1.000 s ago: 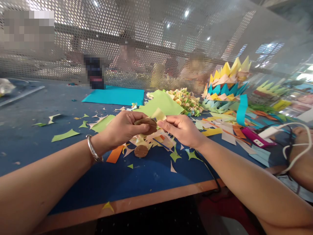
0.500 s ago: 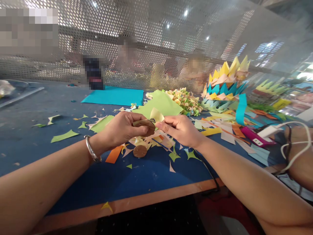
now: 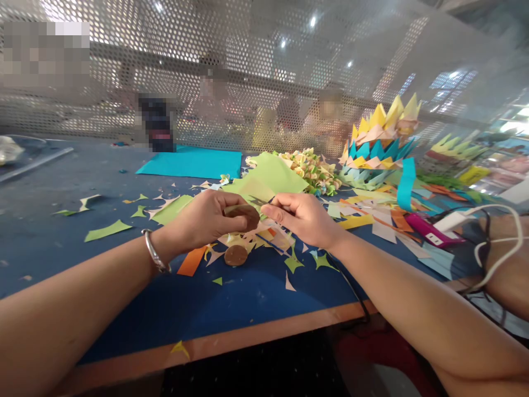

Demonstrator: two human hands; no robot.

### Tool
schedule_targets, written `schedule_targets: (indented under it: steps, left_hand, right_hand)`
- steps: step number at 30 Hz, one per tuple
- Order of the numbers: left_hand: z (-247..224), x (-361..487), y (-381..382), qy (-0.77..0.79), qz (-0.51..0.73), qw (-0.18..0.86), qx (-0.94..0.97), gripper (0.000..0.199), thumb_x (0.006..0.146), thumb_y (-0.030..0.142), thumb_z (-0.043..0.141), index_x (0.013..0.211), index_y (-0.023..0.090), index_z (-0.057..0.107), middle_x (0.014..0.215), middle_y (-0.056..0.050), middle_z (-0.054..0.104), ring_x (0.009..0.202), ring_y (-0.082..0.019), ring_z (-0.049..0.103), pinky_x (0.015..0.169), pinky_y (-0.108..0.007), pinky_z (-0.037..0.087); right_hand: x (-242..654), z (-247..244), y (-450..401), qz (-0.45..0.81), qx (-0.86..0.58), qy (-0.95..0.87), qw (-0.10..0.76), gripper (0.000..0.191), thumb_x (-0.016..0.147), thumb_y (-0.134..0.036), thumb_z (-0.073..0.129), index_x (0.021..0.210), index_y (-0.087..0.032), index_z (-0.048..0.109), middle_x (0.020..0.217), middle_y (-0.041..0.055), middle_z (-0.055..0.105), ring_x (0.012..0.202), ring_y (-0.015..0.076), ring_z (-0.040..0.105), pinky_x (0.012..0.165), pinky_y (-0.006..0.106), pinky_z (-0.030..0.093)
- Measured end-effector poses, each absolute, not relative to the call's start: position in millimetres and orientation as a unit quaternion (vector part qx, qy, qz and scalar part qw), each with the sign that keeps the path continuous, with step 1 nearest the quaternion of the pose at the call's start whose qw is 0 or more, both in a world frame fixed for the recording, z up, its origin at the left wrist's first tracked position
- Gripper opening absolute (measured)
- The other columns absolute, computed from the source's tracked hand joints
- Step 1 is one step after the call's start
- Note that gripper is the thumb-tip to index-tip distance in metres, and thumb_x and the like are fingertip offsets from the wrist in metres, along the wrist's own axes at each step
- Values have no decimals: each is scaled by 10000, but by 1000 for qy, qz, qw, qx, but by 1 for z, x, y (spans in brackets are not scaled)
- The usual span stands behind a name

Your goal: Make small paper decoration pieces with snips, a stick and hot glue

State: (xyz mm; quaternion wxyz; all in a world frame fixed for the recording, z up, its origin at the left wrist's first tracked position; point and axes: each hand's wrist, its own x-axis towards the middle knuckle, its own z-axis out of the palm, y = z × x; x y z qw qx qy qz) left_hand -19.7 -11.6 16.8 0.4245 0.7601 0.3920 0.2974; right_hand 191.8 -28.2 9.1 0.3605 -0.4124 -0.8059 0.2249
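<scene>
My left hand (image 3: pixel 212 218), with a silver bangle at its wrist, has its fingers wrapped round a flat brownish piece (image 3: pixel 244 214) in front of my chest. Close on its right, my right hand (image 3: pixel 300 218) is pinched on a thin pointed tool (image 3: pixel 259 202), whose tip reaches toward the piece. What the tool is cannot be made out. Beyond the fingers lies a green paper sheet (image 3: pixel 275 172). Below them a round brown disc (image 3: pixel 236 255) stands by paper scraps on the blue table.
A turquoise sheet (image 3: pixel 190 162) lies at the back left. Behind the hands is a heap of small folded papers (image 3: pixel 316 172). Layered paper crowns (image 3: pixel 380 146) stand at the back right, near a magenta device (image 3: pixel 432 230) and white cable (image 3: pixel 514 242). Another person's arm shows at far right.
The pale yellow paper that stood up between my fingers no longer shows there, and the thin tool's tip is now visible. Both hands have hardly moved.
</scene>
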Motion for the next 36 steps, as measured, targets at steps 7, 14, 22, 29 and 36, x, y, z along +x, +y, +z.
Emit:
schedule_targets:
  steps: [7,14,22,29,36]
  left_hand:
    - [15,-17,-15,372,336,492,711,128,694,200,681,777,171,587,759,-40,739,738,-184,697,663,-296,535]
    - [12,-15,-18,340,341,568,668,171,712,201,711,816,177,578,787,-36,738,782,-188,712,755,-336,547]
    - [17,-12,-25,301,361,617,631,123,734,183,747,841,163,688,834,-32,709,758,-150,651,664,-250,508]
    - [11,-11,-25,360,388,577,621,77,790,233,728,832,169,722,802,-22,725,694,-123,641,609,-223,484]
    - [13,-11,-25,345,379,502,696,133,812,253,678,896,164,729,771,-32,736,687,-147,666,602,-237,505]
  right_hand:
    - [189,4,-25,331,-400,-744,421,403,792,-515,701,671,-175,523,573,-72,339,521,72,288,456,241,211]
    - [182,3,-27,410,-378,-715,421,372,739,-495,741,748,-154,590,644,-33,506,573,90,425,504,229,330]
    - [182,8,-29,374,-358,-707,482,334,781,-447,722,702,-163,565,649,-30,500,599,90,423,533,236,343]
    - [184,3,-26,338,-368,-717,486,287,826,-399,687,716,-171,552,634,-41,478,577,82,387,515,235,322]
    - [185,2,-25,349,-377,-712,478,344,776,-470,725,723,-164,576,653,-25,509,601,92,422,534,241,342]
